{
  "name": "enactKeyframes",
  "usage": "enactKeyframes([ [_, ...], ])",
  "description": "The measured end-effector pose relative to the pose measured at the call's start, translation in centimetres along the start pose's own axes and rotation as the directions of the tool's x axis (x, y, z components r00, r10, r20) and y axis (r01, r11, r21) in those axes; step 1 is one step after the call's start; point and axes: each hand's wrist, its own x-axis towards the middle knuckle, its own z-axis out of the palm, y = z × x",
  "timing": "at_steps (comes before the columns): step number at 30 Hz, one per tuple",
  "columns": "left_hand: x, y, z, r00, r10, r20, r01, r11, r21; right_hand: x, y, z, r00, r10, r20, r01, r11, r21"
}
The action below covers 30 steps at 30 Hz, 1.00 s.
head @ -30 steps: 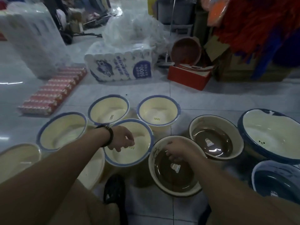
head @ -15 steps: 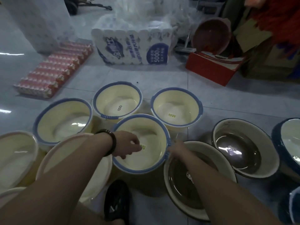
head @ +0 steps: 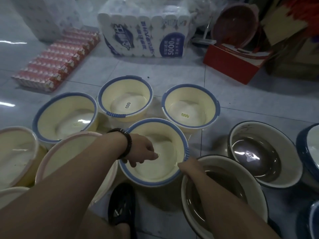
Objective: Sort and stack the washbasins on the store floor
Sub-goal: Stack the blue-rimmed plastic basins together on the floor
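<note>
several washbasins sit single on the floor, so most of your stacking looks undone. far left, the pink-rimmed basins crowd together. next to them, three blue-rimmed basins stand apart, none nested. your left hand hangs inside the near blue-rimmed basin with fingers curled; i cannot tell if it grips anything. your right hand curls over that basin's right rim. further right, brown-lined basins and dark blue basins wait unsorted.
</note>
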Motion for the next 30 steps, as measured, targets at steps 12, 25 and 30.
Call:
enactKeyframes([
  [12, -0.9, 0.2, -0.7, 1.0, 0.029, -0.004, -0.029, 1.0, -0.011, -4.6, 1.3, -5.9, 1.0, 0.005, 0.014, -0.009, 0.961, 0.276],
  [25, -6.3, -5.2, 0.7, 0.984, -0.063, -0.167, 0.033, 0.984, -0.177, -22.2, -3.9, -15.7, 0.978, -0.018, -0.206, 0.148, 0.758, 0.635],
  [30, -8.1, -5.8, 1.8, 0.903, -0.115, -0.413, -0.088, 0.893, -0.441, -26.5, -5.0, -19.0, 0.946, -0.023, -0.323, 0.241, 0.718, 0.653],
])
